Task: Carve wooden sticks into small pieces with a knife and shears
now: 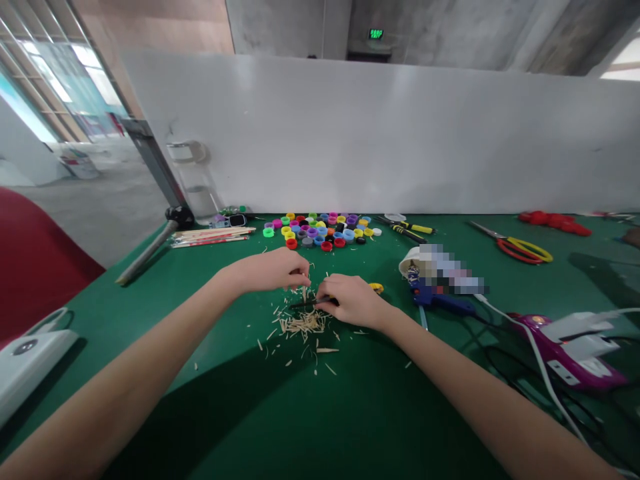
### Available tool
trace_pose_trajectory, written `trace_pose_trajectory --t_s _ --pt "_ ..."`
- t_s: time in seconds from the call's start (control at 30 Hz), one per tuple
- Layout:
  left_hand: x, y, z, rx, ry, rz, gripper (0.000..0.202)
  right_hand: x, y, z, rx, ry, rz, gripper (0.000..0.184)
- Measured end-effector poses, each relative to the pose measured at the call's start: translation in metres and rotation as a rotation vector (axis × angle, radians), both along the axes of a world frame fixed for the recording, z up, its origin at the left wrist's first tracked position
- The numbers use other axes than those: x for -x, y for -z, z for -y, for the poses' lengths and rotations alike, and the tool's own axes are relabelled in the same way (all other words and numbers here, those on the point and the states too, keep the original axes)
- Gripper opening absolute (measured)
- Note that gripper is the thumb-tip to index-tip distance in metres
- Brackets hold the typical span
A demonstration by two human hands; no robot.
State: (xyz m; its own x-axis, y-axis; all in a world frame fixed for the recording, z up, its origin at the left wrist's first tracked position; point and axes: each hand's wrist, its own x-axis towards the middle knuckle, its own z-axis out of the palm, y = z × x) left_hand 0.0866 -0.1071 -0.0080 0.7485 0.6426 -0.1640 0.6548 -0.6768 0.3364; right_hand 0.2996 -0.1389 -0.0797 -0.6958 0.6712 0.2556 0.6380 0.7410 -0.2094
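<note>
My left hand (277,270) is closed in a pinch on a short wooden stick (304,291) held upright over the green table (350,413). My right hand (353,300) is closed around a dark thin tool (305,304) that points left, its tip touching the base of the stick. Below both hands lies a pile of pale wood shavings (303,325), with loose slivers scattered around it.
Several colored rings (320,230) lie at the back, beside a bundle of wooden sticks (213,235). To the right are a blue glue gun (440,300), a white cup (411,260), red-yellow scissors (520,248), screwdrivers (410,230) and a purple power strip (565,347). A white device (30,360) sits left.
</note>
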Motion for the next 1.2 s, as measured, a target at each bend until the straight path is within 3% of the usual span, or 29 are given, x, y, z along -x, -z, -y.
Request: trace_pose_trajectory --t_s 0.33,0.6,0.8,0.97,1.2 --pt "0.001 0.005 -0.005 -0.014 0.025 0.035 0.034 -0.003 0.002 -0.003 -0.066 0.037 -0.104 0.014" --pt "-0.001 -0.002 0.000 0.108 0.048 0.060 0.027 0.001 0.006 -0.009 -0.049 0.026 0.019 0.013" --pt "0.000 -0.001 -0.003 0.096 0.054 0.070 0.022 -0.001 0.003 -0.003 -0.034 -0.008 -0.044 0.012" --pt "0.001 -0.001 -0.003 0.183 0.043 0.077 0.021 -0.003 0.005 -0.002 -0.086 0.022 -0.111 0.017" --pt "0.001 0.002 -0.004 0.038 0.065 0.070 0.026 -0.001 0.005 -0.002 -0.093 0.050 -0.095 0.017"
